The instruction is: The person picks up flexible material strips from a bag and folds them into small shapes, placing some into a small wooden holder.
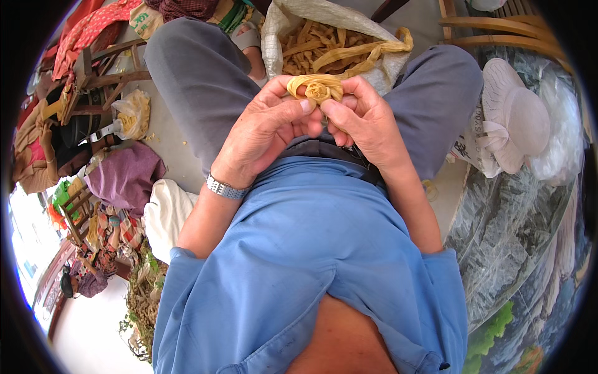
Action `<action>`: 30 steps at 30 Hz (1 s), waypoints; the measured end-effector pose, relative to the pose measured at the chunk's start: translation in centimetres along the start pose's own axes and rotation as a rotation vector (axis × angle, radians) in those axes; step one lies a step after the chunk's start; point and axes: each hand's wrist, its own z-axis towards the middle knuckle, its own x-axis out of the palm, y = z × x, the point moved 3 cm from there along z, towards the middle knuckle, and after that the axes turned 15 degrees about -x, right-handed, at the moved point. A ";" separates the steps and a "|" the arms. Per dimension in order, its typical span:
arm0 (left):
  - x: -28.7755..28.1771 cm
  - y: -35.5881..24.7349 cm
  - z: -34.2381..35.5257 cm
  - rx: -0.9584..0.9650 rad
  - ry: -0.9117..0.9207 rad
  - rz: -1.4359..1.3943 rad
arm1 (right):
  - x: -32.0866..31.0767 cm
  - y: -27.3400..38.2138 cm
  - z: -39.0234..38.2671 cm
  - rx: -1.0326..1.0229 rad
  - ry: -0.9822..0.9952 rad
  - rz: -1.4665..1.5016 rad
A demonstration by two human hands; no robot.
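Note:
Between both hands, above my lap, is a rosette-like coil [317,88] of soft yellow-tan strip, with loops bulging at its upper left. My left hand [269,118], a metal watch on its wrist, pinches the left side with thumb and bent fingers. From the other side, my right hand [366,121] grips the coil, its thumb pressed near the lower edge. The fingertips behind the coil are partly hidden. Just beyond the hands stands an open white woven sack [272,45] full of similar long strips [333,53], one draped toward its right rim.
Left of my knee lies a clear plastic bag [132,115] of yellowish pieces, near a wooden stool [115,80]. Other people sit at the far left. A pale sun hat [520,118] rests on plastic sheeting [498,224] at right. A wooden slatted seat [504,31] stands at upper right.

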 end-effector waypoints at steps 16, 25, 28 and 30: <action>0.5 0.5 -0.7 0.348 -0.222 0.511 | -0.4 -1.4 -1.0 0.015 -0.091 -0.153; 2.6 -0.5 -1.3 0.697 -0.332 1.222 | -0.1 -2.0 -1.0 -0.042 -0.097 -0.155; 3.1 -0.2 -1.3 0.740 -0.315 1.445 | -1.3 -2.2 -0.8 0.049 -0.096 -0.105; 3.5 -0.3 -1.5 0.809 -0.338 1.656 | -1.7 -2.1 -1.0 0.138 0.012 0.006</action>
